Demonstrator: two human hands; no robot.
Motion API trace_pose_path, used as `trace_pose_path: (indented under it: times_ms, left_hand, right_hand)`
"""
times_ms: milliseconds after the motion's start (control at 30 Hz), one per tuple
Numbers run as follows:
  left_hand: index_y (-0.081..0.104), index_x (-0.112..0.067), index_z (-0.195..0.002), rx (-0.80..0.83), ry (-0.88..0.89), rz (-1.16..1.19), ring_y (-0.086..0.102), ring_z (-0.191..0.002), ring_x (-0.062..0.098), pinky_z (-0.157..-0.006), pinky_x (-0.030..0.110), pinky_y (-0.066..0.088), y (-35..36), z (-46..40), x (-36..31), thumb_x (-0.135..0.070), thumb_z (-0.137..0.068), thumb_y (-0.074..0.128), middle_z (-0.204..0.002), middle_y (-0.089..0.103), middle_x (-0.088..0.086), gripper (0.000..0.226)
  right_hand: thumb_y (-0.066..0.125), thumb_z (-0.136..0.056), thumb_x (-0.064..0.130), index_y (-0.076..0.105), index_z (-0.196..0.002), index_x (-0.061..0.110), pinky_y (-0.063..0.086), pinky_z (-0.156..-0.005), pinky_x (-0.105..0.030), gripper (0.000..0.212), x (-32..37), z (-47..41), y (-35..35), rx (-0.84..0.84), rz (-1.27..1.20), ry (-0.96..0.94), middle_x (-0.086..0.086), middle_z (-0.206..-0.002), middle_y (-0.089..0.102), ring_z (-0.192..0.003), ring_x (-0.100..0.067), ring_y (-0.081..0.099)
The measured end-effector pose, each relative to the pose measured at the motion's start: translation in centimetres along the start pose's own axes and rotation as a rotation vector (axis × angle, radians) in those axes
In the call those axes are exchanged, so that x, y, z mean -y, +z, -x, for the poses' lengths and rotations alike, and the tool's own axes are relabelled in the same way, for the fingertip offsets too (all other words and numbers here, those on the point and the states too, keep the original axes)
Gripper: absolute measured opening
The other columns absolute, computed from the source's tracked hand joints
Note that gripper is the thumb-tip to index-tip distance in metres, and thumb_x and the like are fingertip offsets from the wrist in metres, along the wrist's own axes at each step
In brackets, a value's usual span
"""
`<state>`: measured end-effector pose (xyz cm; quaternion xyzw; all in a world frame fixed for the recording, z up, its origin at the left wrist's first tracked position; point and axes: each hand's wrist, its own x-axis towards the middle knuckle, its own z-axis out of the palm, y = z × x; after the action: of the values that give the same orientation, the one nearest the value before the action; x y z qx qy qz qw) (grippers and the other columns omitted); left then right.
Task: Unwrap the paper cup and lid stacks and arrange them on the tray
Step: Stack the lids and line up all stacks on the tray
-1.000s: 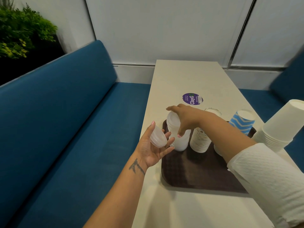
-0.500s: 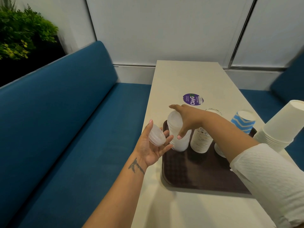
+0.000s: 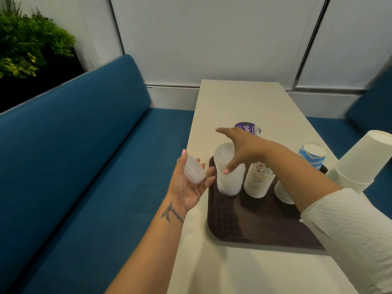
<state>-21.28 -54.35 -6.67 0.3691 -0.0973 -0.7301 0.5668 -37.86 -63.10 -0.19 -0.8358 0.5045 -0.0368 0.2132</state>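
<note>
Tray on table, near its left edge. On the tray's far side, left to right: lid stack, cup stack, second cup stack. Further cup stack behind these, right. Sticker on table beyond tray. Bench left of table; plant behind bench.

A café or fast-food dining booth. A narrow cream table runs out from a white panelled wall, with a blue upholstered bench along its left side and a second blue seat on its right. A round purple branded sticker lies on the tabletop near its middle. Nearer than the sticker, a dark brown serving tray carries stacks of printed paper cups and clear lids. Green foliage stands behind the bench, left of the table.
</note>
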Motion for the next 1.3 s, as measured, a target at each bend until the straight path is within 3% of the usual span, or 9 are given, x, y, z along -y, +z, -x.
trace_pose_path:
  times_ms: [100, 200, 300, 433, 600, 733, 867, 1067, 1300]
  left_hand:
    - [0.053, -0.011, -0.126, 0.036, 0.090, -0.004, 0.070, -0.082, 0.025, -0.076, 0.041, 0.057, 1.2, 0.4, -1.2, -0.062, -0.074, 0.060, -0.107, 0.059, 0.009, 0.074]
    - [0.051, -0.016, -0.132, 0.080, 0.152, -0.100, 0.071, -0.084, 0.021, -0.082, 0.043, 0.057, 3.2, 0.7, -2.0, -0.069, -0.080, 0.050, -0.106, 0.064, 0.007, 0.074]
    - [0.049, -0.025, -0.134, 0.100, 0.192, -0.193, 0.066, -0.106, 0.019, -0.082, 0.038, 0.055, 5.2, 0.8, -2.3, -0.073, -0.081, 0.044, -0.123, 0.063, 0.006, 0.071]
    - [0.052, -0.027, -0.133, 0.110, 0.215, -0.293, 0.061, -0.112, 0.016, -0.086, 0.036, 0.045, 6.3, 0.9, -2.6, -0.074, -0.084, 0.037, -0.130, 0.062, 0.003, 0.070]
    - [0.059, -0.027, -0.125, 0.101, 0.229, -0.419, 0.058, -0.112, 0.014, -0.091, 0.039, 0.043, 6.3, 0.6, -2.3, -0.081, -0.081, 0.017, -0.119, 0.067, -0.001, 0.081]
    - [0.062, -0.022, -0.125, -0.117, 0.268, -0.499, 0.051, -0.113, 0.016, -0.089, 0.035, 0.039, 5.3, -0.1, -2.0, -0.079, -0.084, 0.009, -0.127, 0.062, -0.003, 0.088]
    - [0.050, -0.019, -0.137, -0.261, 0.226, -0.575, 0.034, -0.137, 0.023, -0.113, 0.048, 0.028, 4.6, 0.3, -0.7, -0.061, -0.097, 0.016, -0.147, 0.042, -0.004, 0.068]
    - [0.036, -0.022, -0.146, -0.220, 0.165, -0.699, 0.023, -0.144, 0.023, -0.114, 0.046, 0.022, 5.2, 1.3, 0.7, -0.057, -0.099, 0.014, -0.157, 0.027, -0.001, 0.063]
    - [0.037, -0.019, -0.146, -0.148, 0.120, -0.764, 0.028, -0.142, 0.025, -0.111, 0.041, 0.028, 6.4, 2.2, 1.2, -0.051, -0.101, 0.012, -0.154, 0.032, 0.002, 0.060]
  right_hand:
    - [0.087, -0.066, 0.033, 0.028, -0.147, 0.033, 0.029, -0.113, -0.038, 0.101, 2.3, 0.5, -1.2, -0.096, -0.104, -0.128, 0.005, -0.155, 0.027, -0.140, -0.019, 0.027]
    - [0.087, -0.066, 0.030, 0.032, -0.146, 0.031, 0.030, -0.113, -0.034, 0.097, 4.9, 1.0, -1.8, -0.066, -0.226, -0.235, 0.007, -0.152, 0.031, -0.138, -0.014, 0.029]
    - [0.087, -0.067, 0.026, 0.036, -0.144, 0.030, 0.039, -0.102, -0.025, 0.092, 6.1, 1.4, -2.2, -0.061, -0.310, -0.277, 0.007, -0.146, 0.040, -0.130, -0.010, 0.037]
    - [0.087, -0.068, 0.022, 0.047, -0.134, 0.029, 0.040, -0.084, -0.009, 0.077, 6.0, 1.5, -2.7, -0.088, -0.307, -0.270, 0.013, -0.127, 0.051, -0.113, -0.008, 0.048]
    - [0.086, -0.067, 0.019, 0.050, -0.128, 0.030, 0.041, -0.083, -0.016, 0.072, 5.5, 1.6, -2.8, -0.103, -0.230, -0.256, 0.010, -0.124, 0.051, -0.110, -0.010, 0.047]
    - [0.085, -0.068, 0.022, 0.044, -0.135, 0.029, 0.041, -0.088, -0.023, 0.078, 4.4, 1.3, -2.5, -0.118, -0.051, -0.185, 0.004, -0.129, 0.047, -0.111, -0.014, 0.043]
    - [0.083, -0.070, 0.022, 0.042, -0.138, 0.030, 0.044, -0.085, -0.025, 0.080, 2.7, 1.0, -1.9, -0.034, 0.130, -0.050, 0.001, -0.130, 0.047, -0.116, -0.022, 0.048]
    - [0.083, -0.071, 0.021, 0.041, -0.140, 0.029, 0.043, -0.085, -0.026, 0.081, 1.8, 0.7, -0.9, 0.030, 0.174, 0.021, 0.000, -0.131, 0.047, -0.119, -0.024, 0.048]
    - [0.082, -0.073, 0.019, 0.040, -0.141, 0.027, 0.044, -0.092, -0.028, 0.080, 2.1, 0.3, -0.7, 0.021, 0.197, 0.013, -0.002, -0.136, 0.046, -0.122, -0.024, 0.046]
